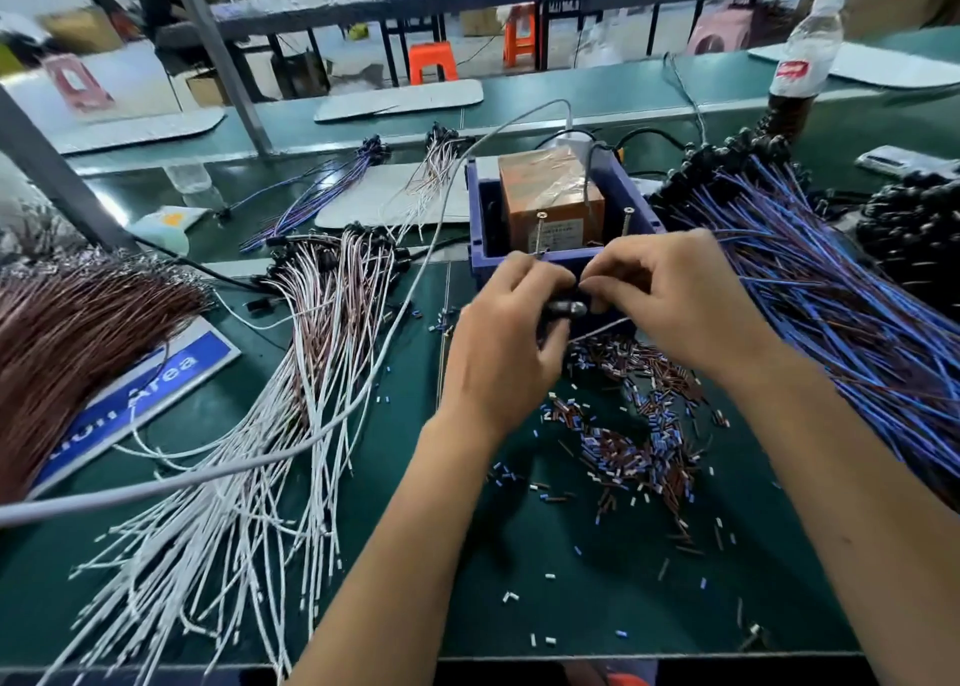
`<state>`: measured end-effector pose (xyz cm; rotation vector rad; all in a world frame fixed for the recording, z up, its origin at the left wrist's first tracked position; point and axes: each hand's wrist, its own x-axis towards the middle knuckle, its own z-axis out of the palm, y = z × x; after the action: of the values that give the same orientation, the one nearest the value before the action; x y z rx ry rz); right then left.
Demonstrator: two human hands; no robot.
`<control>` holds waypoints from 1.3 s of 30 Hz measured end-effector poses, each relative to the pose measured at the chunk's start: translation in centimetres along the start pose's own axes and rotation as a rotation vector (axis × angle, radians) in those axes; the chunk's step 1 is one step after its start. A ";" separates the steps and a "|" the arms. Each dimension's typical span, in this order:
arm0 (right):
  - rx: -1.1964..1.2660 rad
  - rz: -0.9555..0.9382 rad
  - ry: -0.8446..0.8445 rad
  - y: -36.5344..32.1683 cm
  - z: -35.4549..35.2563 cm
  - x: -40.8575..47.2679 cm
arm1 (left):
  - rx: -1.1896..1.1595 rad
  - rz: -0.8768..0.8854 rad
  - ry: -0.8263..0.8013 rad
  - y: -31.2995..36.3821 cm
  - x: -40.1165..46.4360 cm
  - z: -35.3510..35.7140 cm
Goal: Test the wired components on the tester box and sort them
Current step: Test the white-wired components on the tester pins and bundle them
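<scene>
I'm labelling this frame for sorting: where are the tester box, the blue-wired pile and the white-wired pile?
tester box point(480, 217): head view, on its blue left wall.
blue-wired pile point(831, 290): head view, mid-bundle of blue wires.
white-wired pile point(332, 321): head view, on the white wires' upper stretch.

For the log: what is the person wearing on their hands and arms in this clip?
Nothing shows on either. The left hand and right hand are bare, with no gloves, rings, watch or wrist strap visible. Both forearms are uncovered down to the frame's lower edge; no sleeve is in view.
</scene>
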<state>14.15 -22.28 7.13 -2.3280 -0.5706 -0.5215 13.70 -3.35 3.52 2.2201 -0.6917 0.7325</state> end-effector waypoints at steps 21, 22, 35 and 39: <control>0.242 0.071 0.063 2.4 3.0 -3.1 | -0.158 -0.102 -0.220 -2.2 -2.1 1.8; 0.246 0.063 0.069 2.3 3.0 -3.1 | -0.183 -0.107 -0.239 -2.3 -2.2 1.9; 0.218 0.092 0.194 3.5 1.5 -3.3 | -0.202 -0.145 -0.207 -2.7 -2.0 1.4; 0.090 0.107 0.320 4.1 -0.3 -3.6 | -0.280 -0.262 -0.109 -3.5 -2.2 1.1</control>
<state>13.22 -26.15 3.40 -2.1186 -0.3089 -0.7814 14.76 -1.39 -0.19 2.0506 -0.5065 0.3618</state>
